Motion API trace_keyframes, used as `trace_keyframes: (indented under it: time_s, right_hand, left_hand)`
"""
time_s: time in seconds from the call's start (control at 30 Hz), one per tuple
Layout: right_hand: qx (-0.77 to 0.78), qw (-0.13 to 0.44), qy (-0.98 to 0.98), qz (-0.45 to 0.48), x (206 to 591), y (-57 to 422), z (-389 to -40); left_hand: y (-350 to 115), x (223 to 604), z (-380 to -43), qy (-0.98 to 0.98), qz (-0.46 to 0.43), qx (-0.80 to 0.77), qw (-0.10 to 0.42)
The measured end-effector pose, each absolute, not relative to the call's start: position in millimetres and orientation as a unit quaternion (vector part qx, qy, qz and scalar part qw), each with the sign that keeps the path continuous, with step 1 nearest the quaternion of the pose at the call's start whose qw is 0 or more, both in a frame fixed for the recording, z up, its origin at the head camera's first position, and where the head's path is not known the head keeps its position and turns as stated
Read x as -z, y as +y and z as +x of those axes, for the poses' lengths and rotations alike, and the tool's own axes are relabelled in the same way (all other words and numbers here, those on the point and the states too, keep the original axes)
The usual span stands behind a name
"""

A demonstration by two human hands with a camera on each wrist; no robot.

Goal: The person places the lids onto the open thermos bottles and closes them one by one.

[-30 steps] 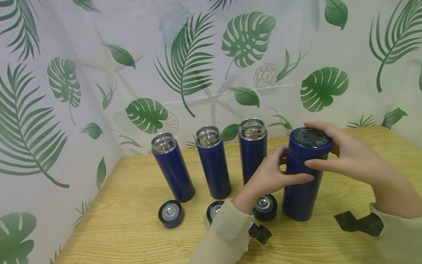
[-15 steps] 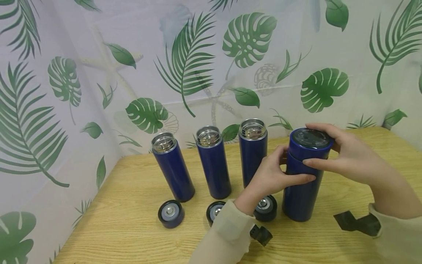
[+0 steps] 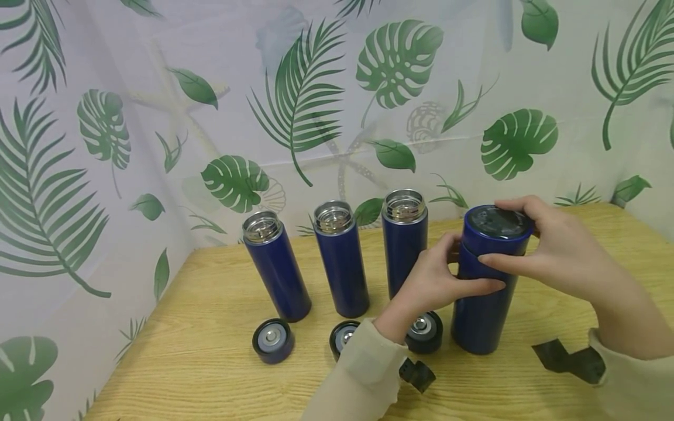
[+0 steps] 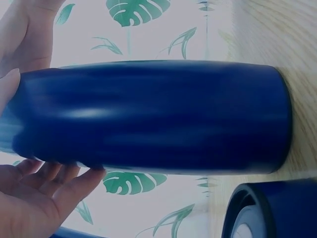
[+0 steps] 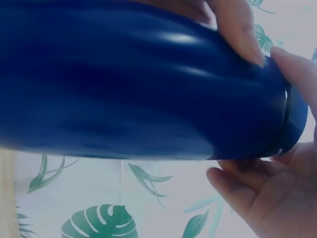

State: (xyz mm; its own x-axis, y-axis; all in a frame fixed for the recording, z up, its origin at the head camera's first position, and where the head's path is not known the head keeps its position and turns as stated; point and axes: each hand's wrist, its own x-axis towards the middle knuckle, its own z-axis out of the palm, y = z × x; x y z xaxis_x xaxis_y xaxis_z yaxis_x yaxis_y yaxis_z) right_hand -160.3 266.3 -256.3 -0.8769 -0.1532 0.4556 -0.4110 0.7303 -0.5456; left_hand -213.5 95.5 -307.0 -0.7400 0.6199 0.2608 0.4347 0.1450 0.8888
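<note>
A dark blue vacuum flask (image 3: 480,321) stands on the table at the right of the head view, topped by its blue lid (image 3: 489,241) with a glossy black top. My left hand (image 3: 434,279) grips the upper body of the flask, thumb across the near side. Over it my right hand (image 3: 563,254) holds the lid, with the thumb low on its near side and the fingers round the far edge. A thin dark seam (image 5: 286,106) shows between lid and body in the right wrist view. In the left wrist view the flask (image 4: 173,116) fills the middle.
Three open blue flasks, a left one (image 3: 279,275), a middle one (image 3: 342,269) and a right one (image 3: 404,245), stand in a row. Upturned lids (image 3: 272,340) lie before them, one partly behind my left sleeve (image 3: 363,362). A leaf-print cloth (image 3: 316,117) hangs behind the wooden table (image 3: 210,374).
My right hand has turned slightly on the lid: the thumb slid a little left, the far fingers a little right. My left hand keeps its grip on the flask.
</note>
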Motion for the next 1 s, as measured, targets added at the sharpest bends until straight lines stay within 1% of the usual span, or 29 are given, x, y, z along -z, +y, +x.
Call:
trace_keyframes:
  time_s: [0.1, 0.23, 0.33, 0.4, 0.67, 0.83, 1.0]
  right_hand:
    - [-0.351, 0.186, -0.897, 0.195, 259.1, 269.4, -164.9]
    - [-0.404, 0.152, -0.866, 0.254, 263.6, 275.5, -170.2]
    - [-0.443, 0.126, -0.844, 0.275, 266.6, 279.1, -172.4]
    - [-0.456, 0.12, -0.837, 0.277, 268.0, 280.5, -173.6]
    - [-0.457, 0.131, -0.84, 0.26, 267.7, 280.4, -174.2]
    - [-0.442, 0.141, -0.861, 0.21, 266.4, 276.6, -173.0]
    - [-0.423, 0.137, -0.882, 0.157, 262.9, 272.2, -169.1]
  left_hand:
    - [94.2, 306.5, -214.1, 0.752, 0.351, -0.55, 0.094]
    - [92.9, 306.2, -214.5, 0.747, 0.355, -0.552, 0.105]
    - [93.3, 306.2, -213.8, 0.748, 0.353, -0.553, 0.104]
    - [94.0, 306.2, -212.9, 0.752, 0.346, -0.553, 0.1]
    - [96.2, 306.2, -210.1, 0.757, 0.333, -0.557, 0.08]
    - [97.4, 307.0, -210.1, 0.755, 0.334, -0.56, 0.068]
    - [98.0, 308.2, -210.4, 0.76, 0.328, -0.558, 0.058]
